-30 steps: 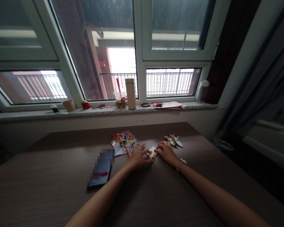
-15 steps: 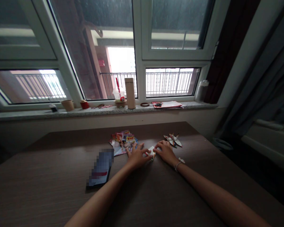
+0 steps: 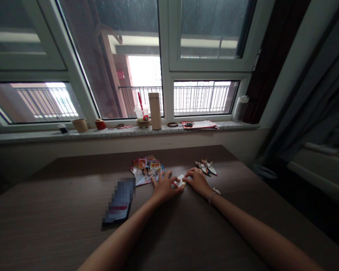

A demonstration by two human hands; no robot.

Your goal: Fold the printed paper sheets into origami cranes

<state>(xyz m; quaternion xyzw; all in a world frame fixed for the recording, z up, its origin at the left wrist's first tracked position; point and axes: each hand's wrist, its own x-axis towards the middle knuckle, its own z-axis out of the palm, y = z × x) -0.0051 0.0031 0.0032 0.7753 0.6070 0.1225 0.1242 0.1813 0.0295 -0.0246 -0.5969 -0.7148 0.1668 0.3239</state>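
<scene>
A small piece of folded paper (image 3: pixel 180 181), white with some coloured print, lies on the table between my hands. My left hand (image 3: pixel 164 187) has thumb and index finger on its left side and near edge, the other fingers spread toward the printed leaflets. From the other side, my right hand (image 3: pixel 198 182) pinches the paper's right edge with its fingertips, partly hiding it. Printed leaflets (image 3: pixel 146 174) lie in a fanned pile just beyond my left hand. Folded paper cranes (image 3: pixel 206 167) rest beyond my right hand.
A phone (image 3: pixel 120 203) with a blurred screen lies left of my left forearm on the brown table (image 3: pixel 59 195). On the windowsill (image 3: pixel 101 134) stand a beige thermos (image 3: pixel 155 112), a drink cup with a red straw (image 3: pixel 141 112), a paper cup (image 3: pixel 80 125) and scissors (image 3: pixel 188 124).
My left thumb has shifted slightly down and right along the paper's near edge, and the paper's visible shape has changed a little. My right hand has barely moved.
</scene>
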